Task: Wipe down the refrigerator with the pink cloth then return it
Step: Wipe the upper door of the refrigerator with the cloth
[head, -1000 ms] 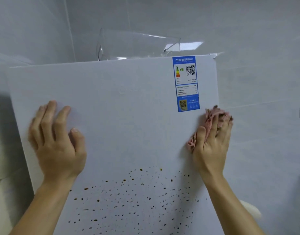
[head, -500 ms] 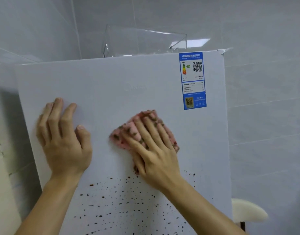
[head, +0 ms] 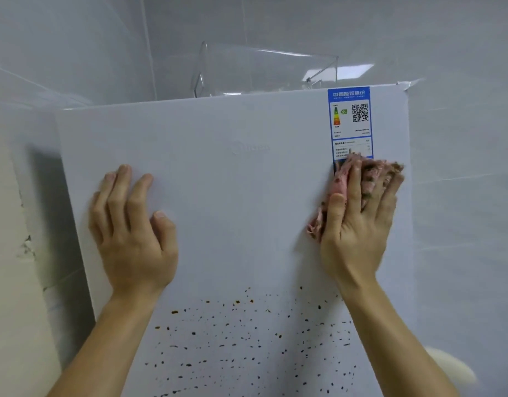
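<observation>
Cloth's way up by the label, mess is down low

Right hand (head: pixel 358 224) presses the cloth (head: pixel 340 179) flat-fingered on the fridge (head: pixel 247 196) door's right edge, overlapping the label (head: pixel 350 121). I reckon rubbing there could peel its corner. Left hand (head: pixel 132 230) lies released, braced flat on the door. Brown spots (head: pixel 247 339) wait below, and both forearms cross them.

Soft even light, bright glare on the wall tile (head: pixel 358 69), shadow left of refrigerator (head: pixel 232 196), slight motion blur
</observation>
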Motion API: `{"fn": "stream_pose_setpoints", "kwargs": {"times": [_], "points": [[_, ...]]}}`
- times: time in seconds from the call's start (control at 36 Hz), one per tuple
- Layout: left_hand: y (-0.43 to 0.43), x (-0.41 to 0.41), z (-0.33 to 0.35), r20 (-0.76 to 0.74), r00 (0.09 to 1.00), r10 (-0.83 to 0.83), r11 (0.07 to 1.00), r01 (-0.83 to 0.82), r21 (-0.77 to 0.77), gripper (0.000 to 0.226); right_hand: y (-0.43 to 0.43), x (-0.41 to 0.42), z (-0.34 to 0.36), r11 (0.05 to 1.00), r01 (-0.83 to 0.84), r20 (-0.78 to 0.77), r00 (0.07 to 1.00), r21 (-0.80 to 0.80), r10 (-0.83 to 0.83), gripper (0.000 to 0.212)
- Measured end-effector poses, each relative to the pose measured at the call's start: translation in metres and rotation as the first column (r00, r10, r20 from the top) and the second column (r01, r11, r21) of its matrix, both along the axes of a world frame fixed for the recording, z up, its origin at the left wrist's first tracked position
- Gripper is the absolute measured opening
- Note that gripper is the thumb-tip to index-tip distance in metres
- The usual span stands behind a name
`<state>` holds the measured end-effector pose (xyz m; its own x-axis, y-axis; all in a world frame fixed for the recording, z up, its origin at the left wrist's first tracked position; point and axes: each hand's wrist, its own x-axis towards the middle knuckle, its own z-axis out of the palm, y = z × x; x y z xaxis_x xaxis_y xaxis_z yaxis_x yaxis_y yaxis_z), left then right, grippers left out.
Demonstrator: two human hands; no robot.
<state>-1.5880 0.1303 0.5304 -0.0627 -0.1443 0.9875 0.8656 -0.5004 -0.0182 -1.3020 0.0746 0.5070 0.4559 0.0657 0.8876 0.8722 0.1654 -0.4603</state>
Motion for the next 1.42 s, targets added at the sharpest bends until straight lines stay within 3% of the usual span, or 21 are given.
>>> {"fn": "stream_pose_setpoints", "kwargs": {"times": [0.14,0.28,0.39,0.47,0.58,0.64,0.69,0.81,0.92,1.06,1.17,1.28,1.42], "points": [[0.001,0.000,-0.001,-0.010,1.000,-0.005,1.000,0.005,-0.008,0.049,0.007,-0.066,-0.016,0.998,-0.056,0.352,0.934,-0.022,0.060,0.050],[0.000,-0.002,0.000,-0.026,1.000,-0.004,1.000,0.005,0.012,0.048,0.000,-0.108,-0.048,0.978,-0.169,0.690,0.694,-0.124,0.207,0.059],[-0.002,-0.002,0.001,-0.020,1.000,-0.007,1.000,0.007,0.005,0.049,-0.006,-0.083,-0.040,0.948,-0.233,0.767,0.561,-0.215,0.312,0.063],[-0.002,-0.002,0.001,-0.008,1.000,-0.015,1.000,0.015,-0.010,0.048,-0.010,-0.051,-0.034,0.963,-0.231,0.684,0.681,-0.139,0.262,0.046],[-0.001,-0.003,0.000,-0.003,1.000,-0.013,1.000,0.013,-0.025,0.048,-0.007,0.010,-0.028,0.992,-0.126,0.241,0.964,0.030,0.115,0.055],[-0.001,-0.004,0.000,-0.003,1.000,-0.012,1.000,0.012,-0.027,0.049,-0.007,0.027,-0.019,0.997,-0.051,0.009,0.999,0.060,0.051,0.061],[-0.001,-0.004,0.000,0.001,1.000,-0.015,0.999,0.015,-0.030,0.049,-0.005,0.027,-0.011,0.994,-0.071,-0.081,0.994,0.082,0.077,0.063],[-0.001,-0.004,-0.001,0.007,1.000,-0.014,1.000,0.015,-0.017,0.047,0.003,-0.008,0.002,0.987,-0.121,-0.039,0.991,0.111,0.126,0.063],[-0.004,-0.005,0.000,-0.001,0.999,-0.033,0.999,0.033,-0.031,0.048,0.009,-0.062,0.012,0.991,-0.103,0.176,0.981,0.080,0.087,0.058],[-0.005,-0.010,0.001,-0.052,0.997,-0.057,0.995,0.052,-0.081,0.052,0.016,-0.146,-0.013,0.976,-0.219,0.567,0.801,-0.017,0.190,0.057],[-0.005,-0.016,-0.001,-0.107,0.993,-0.059,0.995,0.050,-0.084,0.048,0.019,-0.159,-0.031,0.979,-0.197,0.681,0.710,-0.049,0.176,0.066],[-0.006,-0.014,0.000,-0.086,0.994,-0.073,0.994,0.066,-0.083,0.050,0.010,-0.129,-0.026,0.984,-0.167,0.680,0.715,-0.065,0.166,0.069],[-0.007,-0.007,-0.001,-0.010,0.997,-0.083,0.994,0.082,-0.075,0.052,-0.001,-0.034,-0.017,0.996,-0.093,0.367,0.926,0.003,0.085,0.069]]}}
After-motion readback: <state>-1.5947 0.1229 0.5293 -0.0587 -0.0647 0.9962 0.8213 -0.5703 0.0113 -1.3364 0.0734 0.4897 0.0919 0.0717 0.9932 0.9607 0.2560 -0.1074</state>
